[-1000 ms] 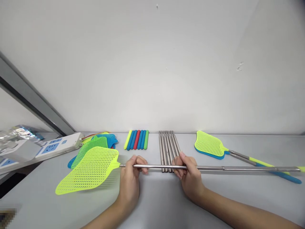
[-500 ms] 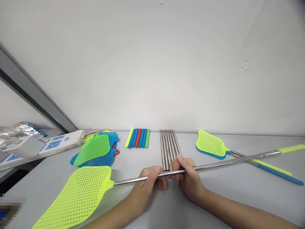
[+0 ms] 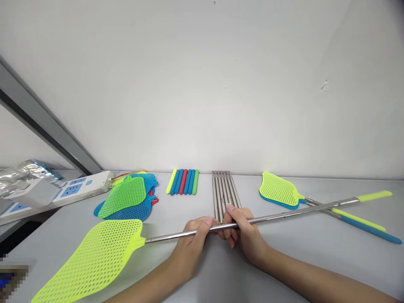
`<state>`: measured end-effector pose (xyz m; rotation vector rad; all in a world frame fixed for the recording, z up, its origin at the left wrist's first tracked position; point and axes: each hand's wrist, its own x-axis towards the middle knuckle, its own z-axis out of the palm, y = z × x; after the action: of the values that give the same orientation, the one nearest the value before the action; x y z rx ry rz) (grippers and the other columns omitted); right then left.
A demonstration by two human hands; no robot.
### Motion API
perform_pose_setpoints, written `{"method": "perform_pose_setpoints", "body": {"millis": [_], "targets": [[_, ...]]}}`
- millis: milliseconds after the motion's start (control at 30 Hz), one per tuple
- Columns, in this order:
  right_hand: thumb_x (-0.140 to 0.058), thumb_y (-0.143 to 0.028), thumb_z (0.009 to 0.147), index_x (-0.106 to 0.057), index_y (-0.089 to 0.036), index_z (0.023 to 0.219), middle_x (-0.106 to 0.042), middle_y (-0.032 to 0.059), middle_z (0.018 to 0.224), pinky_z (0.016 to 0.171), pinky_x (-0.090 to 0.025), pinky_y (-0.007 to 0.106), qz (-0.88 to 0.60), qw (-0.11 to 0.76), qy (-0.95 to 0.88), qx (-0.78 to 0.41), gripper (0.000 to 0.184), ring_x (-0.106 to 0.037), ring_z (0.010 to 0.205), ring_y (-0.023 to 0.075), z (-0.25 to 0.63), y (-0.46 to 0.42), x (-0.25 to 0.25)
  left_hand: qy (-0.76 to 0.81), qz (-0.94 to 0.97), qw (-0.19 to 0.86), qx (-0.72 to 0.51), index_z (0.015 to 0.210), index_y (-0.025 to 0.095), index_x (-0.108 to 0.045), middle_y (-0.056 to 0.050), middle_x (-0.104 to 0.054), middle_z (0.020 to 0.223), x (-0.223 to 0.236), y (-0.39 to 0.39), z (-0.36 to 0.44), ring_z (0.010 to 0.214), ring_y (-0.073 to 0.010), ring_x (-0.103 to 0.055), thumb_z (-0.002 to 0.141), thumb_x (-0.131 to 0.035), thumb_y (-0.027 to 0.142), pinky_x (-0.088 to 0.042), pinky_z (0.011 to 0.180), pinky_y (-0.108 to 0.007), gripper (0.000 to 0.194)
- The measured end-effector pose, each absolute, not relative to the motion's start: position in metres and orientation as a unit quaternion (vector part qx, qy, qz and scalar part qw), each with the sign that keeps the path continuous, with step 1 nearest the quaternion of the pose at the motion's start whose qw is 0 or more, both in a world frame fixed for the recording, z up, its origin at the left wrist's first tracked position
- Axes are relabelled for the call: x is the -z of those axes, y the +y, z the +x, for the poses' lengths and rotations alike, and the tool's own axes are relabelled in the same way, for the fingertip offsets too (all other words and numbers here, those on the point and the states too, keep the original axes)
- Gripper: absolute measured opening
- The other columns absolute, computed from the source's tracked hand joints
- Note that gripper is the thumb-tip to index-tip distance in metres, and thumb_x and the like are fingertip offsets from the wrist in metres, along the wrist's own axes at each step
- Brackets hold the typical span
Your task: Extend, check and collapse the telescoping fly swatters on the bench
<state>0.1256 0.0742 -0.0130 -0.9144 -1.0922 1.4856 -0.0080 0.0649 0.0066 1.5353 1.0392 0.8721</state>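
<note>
Over the near worktop (image 3: pixel 217 277), left hand (image 3: pixel 193 245) and right hand (image 3: pixel 250 238) pinch swatter shaft (image 3: pixel 269 217), axis near-left to far-right, left nearer mesh (image 3: pixel 91 259).

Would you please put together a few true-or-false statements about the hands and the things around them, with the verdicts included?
1. The left hand and right hand both hold one rod. True.
2. That rod bears a yellow head. True.
3. The left hand touches that head. False: it is on the rod, apart from the head.
4. The loose handles include a red one. True.
5. Those handles lie at the picture's right edge. False: they lie to the left of the loose rods.
</note>
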Motion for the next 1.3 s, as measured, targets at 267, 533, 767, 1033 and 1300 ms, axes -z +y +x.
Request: {"method": "perform_pose_setpoints", "body": {"millis": [267, 533, 767, 1033, 1300], "targets": [[-0.044, -0.038, 0.08, -0.047, -0.015, 0.04, -0.036, -0.0041, 0.032, 0.038, -0.029, 0.022, -0.367, 0.526, -0.453, -0.619, 0.046, -0.037, 0.031, 0.0078, 0.126, 0.073, 0.009, 0.412, 0.662, 0.525, -0.342, 0.073, 0.018, -0.065, -0.004, -0.064, 0.083, -0.006, 0.066, -0.01, 0.087, -0.0194, -0.054, 0.088, -0.02, 0.03, -0.036, 0.085, -0.028, 0.049], [-0.045, -0.034, 0.081, -0.046, -0.015, 0.041, -0.038, -0.0034, 0.033, 0.041, -0.03, 0.023, -0.305, 0.531, -0.448, -0.652, 0.044, -0.039, 0.034, 0.009, 0.129, 0.081, 0.016, 0.41, 0.694, 0.499, -0.32, 0.083, 0.018, -0.066, -0.002, -0.064, 0.089, -0.006, 0.066, -0.012, 0.09, -0.018, -0.053, 0.089, -0.018, 0.031, -0.035, 0.087, -0.028, 0.049], [-0.045, -0.033, 0.081, -0.05, -0.013, 0.043, -0.039, -0.0035, 0.034, 0.039, -0.03, 0.022, -0.29, 0.527, -0.45, -0.659, 0.043, -0.04, 0.033, 0.0087, 0.132, 0.084, 0.018, 0.402, 0.684, 0.514, -0.326, 0.078, 0.018, -0.065, -0.001, -0.064, 0.084, -0.004, 0.065, -0.01, 0.085, -0.0159, -0.054, 0.089, -0.019, 0.03, -0.037, 0.085, -0.026, 0.049], [-0.043, -0.033, 0.082, -0.049, -0.013, 0.044, -0.042, -0.0028, 0.036, 0.039, -0.03, 0.02, -0.318, 0.492, -0.513, -0.627, 0.044, -0.042, 0.035, 0.0078, 0.131, 0.081, 0.015, 0.384, 0.655, 0.557, -0.336, 0.054, 0.014, -0.055, -0.003, -0.059, 0.064, 0.001, 0.07, -0.012, 0.065, -0.0137, -0.051, 0.088, -0.023, 0.036, -0.039, 0.066, -0.024, 0.052], [-0.031, -0.034, 0.085, -0.048, -0.014, 0.037, -0.04, -0.0004, 0.031, 0.04, -0.032, 0.021, -0.289, 0.37, -0.563, -0.681, 0.054, -0.041, 0.034, 0.0091, 0.136, 0.078, 0.015, 0.356, 0.638, 0.647, -0.219, 0.053, 0.014, -0.049, 0.001, -0.044, 0.041, 0.0, 0.064, -0.022, 0.04, -0.0082, -0.035, 0.088, -0.016, 0.045, -0.029, 0.044, -0.02, 0.058]]}}
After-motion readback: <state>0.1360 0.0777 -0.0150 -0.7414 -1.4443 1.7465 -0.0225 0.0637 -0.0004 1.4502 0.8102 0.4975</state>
